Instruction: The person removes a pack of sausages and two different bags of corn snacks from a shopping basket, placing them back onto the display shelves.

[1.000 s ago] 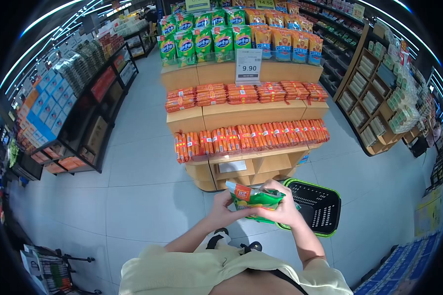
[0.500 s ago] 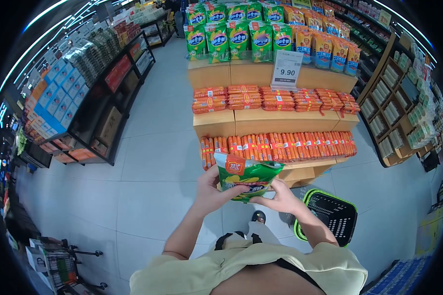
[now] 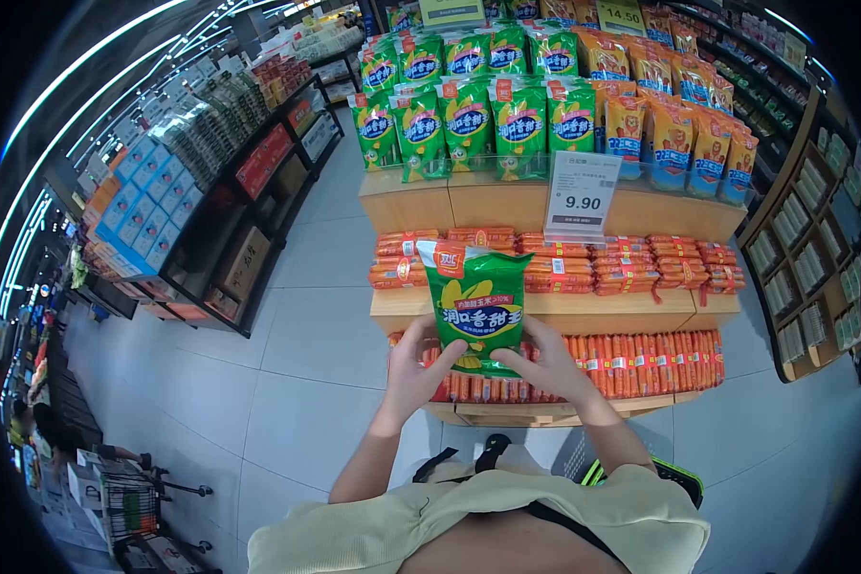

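Observation:
A green bag of corn sausages (image 3: 481, 292) stands upright between my hands, its printed front towards me. My left hand (image 3: 417, 362) grips the lower left edge, with the thumb across the front. On the lower right edge my right hand (image 3: 548, 362) is closed in the same way. Behind the bag, a wooden display stand (image 3: 507, 204) carries similar green bags (image 3: 465, 115) on top. Orange-red sausage packs (image 3: 622, 268) fill its middle shelf and a row of orange-red sausages (image 3: 631, 362) its lower one, partly hidden by my hands and the bag.
A price sign (image 3: 582, 196) reading 9.90 stands on the display, near orange and blue bags (image 3: 670, 134). A black and green basket (image 3: 679, 476) is on the floor at my right, partly hidden by my arm. Shelves (image 3: 239, 182) line the left; a cart (image 3: 129, 497) stands lower left.
Both hands have raised the green bag and turned it from tilted to upright, its front now facing me. My view has tipped up, so the display sits lower and the basket is mostly covered.

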`<state>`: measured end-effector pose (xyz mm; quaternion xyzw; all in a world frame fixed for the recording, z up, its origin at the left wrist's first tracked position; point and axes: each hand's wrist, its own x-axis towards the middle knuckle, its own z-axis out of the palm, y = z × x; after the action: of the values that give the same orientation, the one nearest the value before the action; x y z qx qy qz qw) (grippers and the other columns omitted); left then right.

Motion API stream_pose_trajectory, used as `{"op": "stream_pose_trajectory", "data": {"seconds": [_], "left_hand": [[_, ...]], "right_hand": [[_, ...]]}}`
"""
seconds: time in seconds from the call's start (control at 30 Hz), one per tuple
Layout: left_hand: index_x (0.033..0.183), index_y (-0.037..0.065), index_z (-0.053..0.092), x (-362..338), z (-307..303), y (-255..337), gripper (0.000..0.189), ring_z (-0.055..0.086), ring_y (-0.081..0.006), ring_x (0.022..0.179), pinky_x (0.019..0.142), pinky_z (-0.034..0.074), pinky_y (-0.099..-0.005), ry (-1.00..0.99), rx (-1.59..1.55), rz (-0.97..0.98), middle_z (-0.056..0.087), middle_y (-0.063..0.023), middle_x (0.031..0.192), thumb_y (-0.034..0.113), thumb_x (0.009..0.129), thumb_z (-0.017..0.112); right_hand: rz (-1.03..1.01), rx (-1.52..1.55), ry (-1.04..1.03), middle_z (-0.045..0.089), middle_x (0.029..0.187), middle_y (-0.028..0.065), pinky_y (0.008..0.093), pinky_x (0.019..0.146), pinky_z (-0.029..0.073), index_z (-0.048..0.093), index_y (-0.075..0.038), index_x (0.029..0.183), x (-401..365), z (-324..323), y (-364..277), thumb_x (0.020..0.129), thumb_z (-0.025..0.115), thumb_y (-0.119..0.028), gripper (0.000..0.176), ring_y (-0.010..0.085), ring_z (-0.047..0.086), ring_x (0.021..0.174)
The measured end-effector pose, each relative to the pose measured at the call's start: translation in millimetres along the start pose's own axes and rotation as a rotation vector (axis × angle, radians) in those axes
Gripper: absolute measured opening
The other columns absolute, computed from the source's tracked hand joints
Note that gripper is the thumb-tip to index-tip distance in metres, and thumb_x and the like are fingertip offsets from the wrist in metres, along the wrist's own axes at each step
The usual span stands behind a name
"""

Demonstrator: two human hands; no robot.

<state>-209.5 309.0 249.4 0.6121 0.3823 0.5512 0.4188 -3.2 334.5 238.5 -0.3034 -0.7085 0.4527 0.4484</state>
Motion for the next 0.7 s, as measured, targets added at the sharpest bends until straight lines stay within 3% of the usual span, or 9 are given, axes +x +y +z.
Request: {"op": "stream_pose_trajectory", "data": {"seconds": [0.07,0.2,0.33,0.47,0.53,0.7], "left_hand": [[0.118,-0.005,0.049,13.2,4.0,0.4,0.034,0.058,-0.0137,0.100,0.084,0.047,-0.0270,0.046,0.037,-0.081,0.062,-0.0101,0.106,-0.002,0.085,0.060],[0.116,-0.005,0.050,50.1,-8.4,-22.6,0.034,0.058,-0.0134,0.099,0.085,0.047,-0.0274,0.089,0.003,-0.106,0.062,-0.0096,0.105,-0.004,0.084,0.060],[0.116,-0.003,0.051,108.7,-24.7,-31.7,0.037,0.060,-0.0142,0.098,0.087,0.047,-0.0273,0.111,0.089,0.100,0.063,-0.0093,0.103,-0.005,0.081,0.064],[0.111,-0.003,0.054,171.0,-40.1,-35.5,0.032,0.059,-0.0142,0.101,0.089,0.045,-0.0271,0.140,0.068,0.286,0.063,-0.0087,0.103,-0.006,0.080,0.064],[0.110,-0.003,0.055,206.0,-46.0,-32.7,0.031,0.059,-0.0139,0.101,0.089,0.045,-0.0269,0.158,0.084,0.327,0.063,-0.0085,0.103,-0.005,0.080,0.064],[0.108,-0.004,0.057,305.3,-53.4,-54.6,0.029,0.060,-0.0130,0.098,0.086,0.046,-0.0258,0.181,0.062,0.489,0.064,-0.0089,0.101,-0.002,0.081,0.065]], "right_hand": [[0.029,0.028,-0.023,0.062,0.102,0.0138,0.0305,0.081,0.047,0.051,0.003,0.120,17.7,-10.2,6.9,0.082,0.068,-0.016,0.045,0.0166,0.059,0.091],[0.024,0.136,-0.017,0.061,0.101,0.0137,0.0313,0.080,0.046,0.050,0.002,0.119,56.7,-11.8,19.7,0.083,0.066,-0.016,0.043,0.0177,0.059,0.090],[-0.226,-0.217,0.110,0.053,0.106,0.0134,0.0313,0.082,0.043,0.051,0.000,0.117,111.1,-21.4,25.3,0.082,0.064,-0.008,0.038,0.0245,0.053,0.096],[-0.356,-0.287,0.143,0.052,0.107,0.0146,0.0328,0.083,0.043,0.050,-0.001,0.118,171.3,-30.9,26.2,0.082,0.063,-0.007,0.039,0.0277,0.053,0.094],[-0.465,-0.280,0.281,0.054,0.105,0.0164,0.0353,0.082,0.043,0.052,-0.001,0.113,204.0,-34.2,23.2,0.081,0.064,-0.009,0.035,0.0315,0.054,0.095],[-0.328,-0.429,0.493,0.057,0.102,0.0230,0.0403,0.082,0.044,0.051,0.003,0.106,268.7,-51.6,47.0,0.080,0.066,-0.011,0.033,0.0366,0.056,0.096]]}}
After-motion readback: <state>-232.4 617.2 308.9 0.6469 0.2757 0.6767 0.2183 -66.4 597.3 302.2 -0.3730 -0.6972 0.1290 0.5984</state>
